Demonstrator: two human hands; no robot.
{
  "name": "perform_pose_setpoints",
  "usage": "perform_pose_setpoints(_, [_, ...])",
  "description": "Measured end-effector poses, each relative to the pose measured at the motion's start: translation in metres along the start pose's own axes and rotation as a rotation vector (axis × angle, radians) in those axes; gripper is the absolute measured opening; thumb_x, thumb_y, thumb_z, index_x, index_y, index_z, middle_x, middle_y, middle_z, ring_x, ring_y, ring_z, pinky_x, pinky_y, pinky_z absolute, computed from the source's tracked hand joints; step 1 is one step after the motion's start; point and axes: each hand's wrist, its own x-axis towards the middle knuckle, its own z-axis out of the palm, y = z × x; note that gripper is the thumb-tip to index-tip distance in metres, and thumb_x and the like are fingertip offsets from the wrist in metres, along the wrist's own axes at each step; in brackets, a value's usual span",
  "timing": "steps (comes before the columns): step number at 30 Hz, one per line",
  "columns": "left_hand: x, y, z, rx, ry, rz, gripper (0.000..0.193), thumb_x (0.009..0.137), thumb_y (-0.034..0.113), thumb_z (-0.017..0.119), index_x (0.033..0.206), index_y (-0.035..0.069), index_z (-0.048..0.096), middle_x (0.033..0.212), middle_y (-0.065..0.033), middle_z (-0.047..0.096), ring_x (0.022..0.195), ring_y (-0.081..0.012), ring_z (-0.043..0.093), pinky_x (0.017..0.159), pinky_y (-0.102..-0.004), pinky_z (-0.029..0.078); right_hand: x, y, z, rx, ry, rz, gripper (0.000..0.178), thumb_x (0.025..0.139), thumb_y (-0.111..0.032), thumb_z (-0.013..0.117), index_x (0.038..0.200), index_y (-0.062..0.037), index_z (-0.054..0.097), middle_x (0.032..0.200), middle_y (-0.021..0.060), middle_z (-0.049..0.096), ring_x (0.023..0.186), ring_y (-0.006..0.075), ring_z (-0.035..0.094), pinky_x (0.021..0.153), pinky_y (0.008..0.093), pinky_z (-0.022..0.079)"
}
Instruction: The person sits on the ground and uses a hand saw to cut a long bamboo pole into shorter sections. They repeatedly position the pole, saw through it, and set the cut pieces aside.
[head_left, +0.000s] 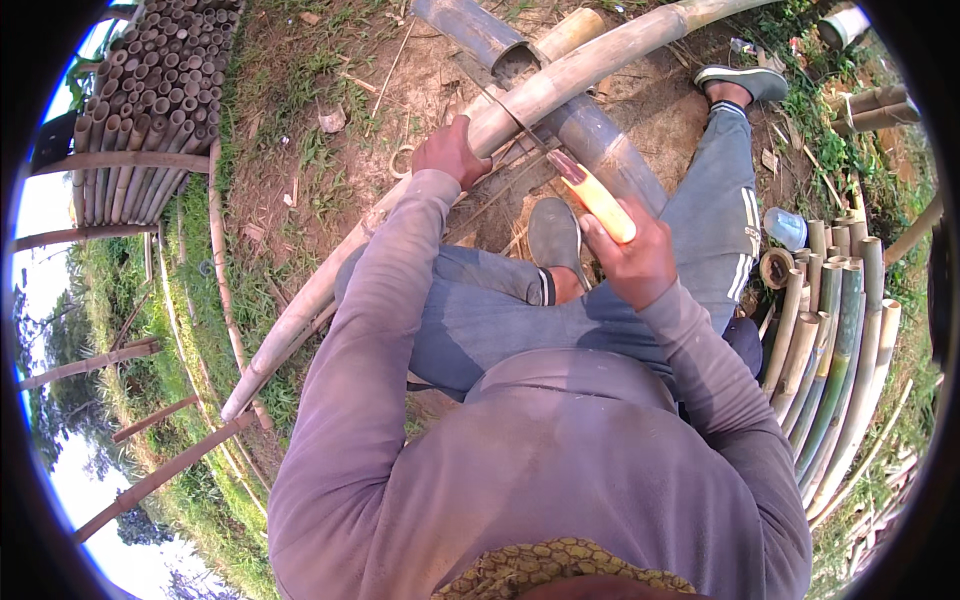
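Note:
A long pale bamboo pole (600, 55) runs slantwise in front of me, from the lower left to the upper right. My left hand (450, 153) is wrapped round it near its middle. In my right hand (637, 255), closed round the yellow-orange handle (598, 203), is a hand saw. Its thin dark blade (518, 122), seen nearly edge-on, lies across the pole just right of my left hand. Whether the blade has cut into the bamboo I cannot tell. Under the pole lies a thick grey bamboo piece (610, 150).
Cut bamboo lengths (835, 330) stand bundled at my right, beside a clear plastic cup (785, 228). A large stack of bamboo tubes (160, 80) rests on a rail at the far left. My shod foot (556, 238) is on the dirt below the pole.

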Motion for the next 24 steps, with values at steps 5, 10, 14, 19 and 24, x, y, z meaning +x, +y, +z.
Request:
perform_pose_setpoints(5, [0.001,-0.002,0.006,0.017,-0.012,0.014,0.083,0.077,0.045,0.085,0.148,0.015,0.052,0.126,-0.0204,0.073,0.118,-0.0405,0.070,0.101,-0.0514,0.055,-0.068,-0.008,-0.043,-0.056,0.013,-0.090,0.020,0.093,-0.012,0.081,0.100,-0.0006,0.067,0.089,0.0176,0.071,0.071,0.0368,0.072,0.063,0.0440,0.055])
perform_pose_setpoints(10, [0.008,0.012,0.006,0.013,0.041,0.066,0.082,0.077,0.045,0.085,0.147,0.015,0.054,0.127,-0.0205,0.072,0.118,-0.0405,0.070,0.100,-0.0514,0.055,0.088,0.018,0.060,-0.046,0.067,0.044,0.033,0.096,-0.035,0.078,0.098,-0.0042,0.066,0.083,0.0227,0.073,0.081,0.0460,0.071,0.069,0.0525,0.054])
perform_pose_setpoints(14, [-0.012,0.002,0.011,0.012,0.072,0.087,0.081,0.076,0.045,0.086,0.145,0.015,0.055,0.123,-0.0199,0.074,0.115,-0.0397,0.072,0.098,-0.0510,0.056,0.078,0.029,0.072,-0.013,0.024,0.031,0.035,0.094,-0.036,0.078,0.100,-0.0039,0.066,0.083,0.0246,0.073,0.084,0.0470,0.071,0.073,0.0549,0.054])
perform_pose_setpoints(19, [-0.001,0.005,0.008,-0.016,0.067,0.051,0.079,0.076,0.042,0.086,0.143,0.014,0.056,0.124,-0.0194,0.074,0.116,-0.0394,0.071,0.100,-0.0515,0.055,0.078,0.021,0.064,-0.022,0.057,0.001,0.031,0.095,-0.033,0.078,0.102,-0.0053,0.065,0.078,0.0183,0.071,0.076,0.0423,0.072,0.065,0.0491,0.055])
perform_pose_setpoints(24, [0.004,-0.002,0.013,0.001,0.034,0.050,0.081,0.075,0.042,0.086,0.144,0.013,0.056,0.124,-0.0194,0.074,0.115,-0.0403,0.071,0.100,-0.0522,0.055,0.061,0.061,0.078,0.095,0.135,-0.163,0.026,0.094,-0.023,0.082,0.104,-0.0045,0.068,0.079,0.0146,0.071,0.070,0.0329,0.072,0.064,0.0422,0.056])
